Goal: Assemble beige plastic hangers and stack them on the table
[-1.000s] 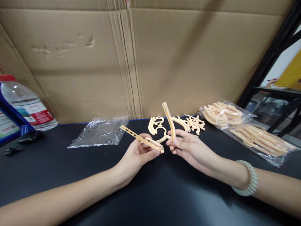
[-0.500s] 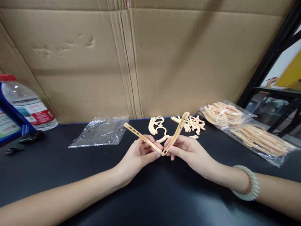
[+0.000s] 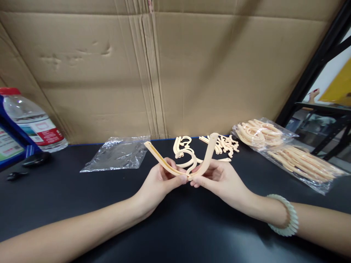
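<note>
My left hand grips a cream plastic hanger arm that slants up to the left. My right hand grips a second cream hanger arm that slants up to the right. The two arms meet end to end between my fingertips, forming a V above the black table. Just behind my hands lie loose cream hook pieces and a small heap of short cream parts.
Two clear bags of cream hanger parts lie at the right. An empty clear bag lies at the left. A water bottle and small black items sit far left. A cardboard wall stands behind the table.
My right hand swung its arm from near upright down to the right and brought its lower end against the left arm's end. The hands have closed together.
</note>
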### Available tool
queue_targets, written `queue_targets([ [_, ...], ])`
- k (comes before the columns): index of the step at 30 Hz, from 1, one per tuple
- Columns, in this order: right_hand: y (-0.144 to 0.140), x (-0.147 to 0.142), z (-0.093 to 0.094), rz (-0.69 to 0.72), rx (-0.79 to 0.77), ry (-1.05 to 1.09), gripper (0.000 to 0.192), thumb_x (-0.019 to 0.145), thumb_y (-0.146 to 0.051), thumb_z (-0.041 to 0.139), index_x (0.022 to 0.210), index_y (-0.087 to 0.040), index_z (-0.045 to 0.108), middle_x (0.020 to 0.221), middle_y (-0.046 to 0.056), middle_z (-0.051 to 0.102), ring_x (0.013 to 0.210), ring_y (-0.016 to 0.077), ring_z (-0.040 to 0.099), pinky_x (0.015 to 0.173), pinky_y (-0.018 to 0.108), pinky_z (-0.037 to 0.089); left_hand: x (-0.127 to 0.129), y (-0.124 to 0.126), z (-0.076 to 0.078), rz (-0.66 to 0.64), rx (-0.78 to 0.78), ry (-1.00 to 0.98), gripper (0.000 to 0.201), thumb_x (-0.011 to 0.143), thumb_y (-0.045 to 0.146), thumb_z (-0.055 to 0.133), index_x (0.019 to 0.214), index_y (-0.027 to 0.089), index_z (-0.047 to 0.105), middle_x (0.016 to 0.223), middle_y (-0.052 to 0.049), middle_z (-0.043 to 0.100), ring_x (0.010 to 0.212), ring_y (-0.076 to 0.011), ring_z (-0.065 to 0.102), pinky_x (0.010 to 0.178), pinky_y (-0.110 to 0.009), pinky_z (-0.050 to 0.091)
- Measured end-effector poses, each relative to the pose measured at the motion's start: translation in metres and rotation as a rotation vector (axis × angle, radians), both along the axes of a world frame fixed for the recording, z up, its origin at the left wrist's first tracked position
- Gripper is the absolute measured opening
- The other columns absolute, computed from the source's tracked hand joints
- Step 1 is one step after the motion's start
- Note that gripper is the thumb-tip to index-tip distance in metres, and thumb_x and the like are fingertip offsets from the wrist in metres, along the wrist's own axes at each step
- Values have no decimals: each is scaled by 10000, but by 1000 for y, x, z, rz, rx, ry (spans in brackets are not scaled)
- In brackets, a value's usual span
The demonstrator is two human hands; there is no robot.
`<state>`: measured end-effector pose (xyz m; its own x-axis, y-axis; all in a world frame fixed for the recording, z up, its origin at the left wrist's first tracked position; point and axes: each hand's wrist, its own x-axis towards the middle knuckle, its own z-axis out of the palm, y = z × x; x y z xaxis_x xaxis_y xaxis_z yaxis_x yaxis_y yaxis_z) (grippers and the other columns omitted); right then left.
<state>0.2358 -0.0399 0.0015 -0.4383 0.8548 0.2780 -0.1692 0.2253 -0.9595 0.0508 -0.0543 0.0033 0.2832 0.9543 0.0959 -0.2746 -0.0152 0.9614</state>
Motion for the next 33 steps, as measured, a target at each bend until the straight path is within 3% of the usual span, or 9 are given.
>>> queue_targets([
  [7, 6, -2, -1, -50, -8, -37, 189, 709, -303, 779, 742, -179, 641, 822, 22, 652, 691, 135, 634, 605, 269, 580, 0, 0, 0, 79, 10, 68, 348, 734, 179, 790, 718, 188, 442, 790, -17, 745, 822, -162, 684, 827, -306, 486],
  [12, 31, 28, 22, 58, 61, -62, 206, 682, -257, 800, 780, -186, 633, 781, -6, 619, 619, 109, 596, 515, 239, 535, 1, 0, 3, 165, -51, 16, 363, 686, 183, 823, 712, 175, 461, 711, 13, 701, 705, -99, 634, 710, -220, 483],
  [16, 51, 60, 45, 110, 263, -352, 152, 691, -267, 794, 776, -179, 704, 743, 15, 665, 594, 136, 637, 555, 279, 530, 2, -1, 5, 241, -57, 37, 372, 672, 223, 834, 691, 171, 466, 720, 10, 672, 718, -109, 627, 705, -226, 489],
  [19, 61, 74, 51, 66, 339, -491, 190, 677, -312, 800, 787, -179, 723, 777, 49, 704, 666, 188, 671, 589, 310, 524, -1, -1, 3, 312, -25, 93, 331, 719, 291, 789, 681, 173, 482, 721, 7, 634, 774, -146, 627, 749, -272, 494],
  [23, 74, 86, 47, 35, 385, -637, 220, 672, -370, 792, 767, -186, 718, 835, 62, 720, 815, 233, 675, 645, 328, 518, -13, 3, -1, 555, 176, 137, 173, 802, 281, 658, 847, 212, 506, 974, -24, 617, 990, -204, 577, 870, -340, 451],
  [25, 80, 91, 46, 68, 447, -717, 189, 694, -368, 770, 739, -193, 714, 830, 53, 714, 910, 243, 656, 722, 341, 512, -18, 5, -1, 700, 364, 225, 230, 787, 233, 647, 955, 241, 490, 1128, -29, 551, 1130, -226, 510, 963, -365, 392],
  [27, 84, 94, 45, 74, 502, -802, 175, 719, -366, 747, 756, -198, 719, 845, 47, 707, 908, 230, 644, 757, 346, 497, -20, 5, 1, 753, 547, 364, 282, 797, 197, 621, 1028, 257, 471, 1196, -38, 503, 1218, -239, 451, 1039, -392, 322],
  [30, 84, 93, 44, 63, 573, -883, 213, 754, -402, 718, 831, -204, 727, 882, 46, 699, 811, 197, 631, 713, 333, 478, -16, 0, 4, 600, 741, 661, 199, 817, 151, 562, 978, 249, 500, 1154, -52, 542, 1166, -252, 484, 1012, -417, 336],
  [33, 76, 86, 42, 173, 649, -911, 217, 750, -402, 730, 858, -214, 733, 859, 35, 688, 815, 194, 613, 740, 333, 466, -10, -5, 5, 367, 853, 951, 124, 799, 158, 575, 877, 246, 537, 1042, -50, 625, 1062, -272, 535, 947, -433, 360],
])
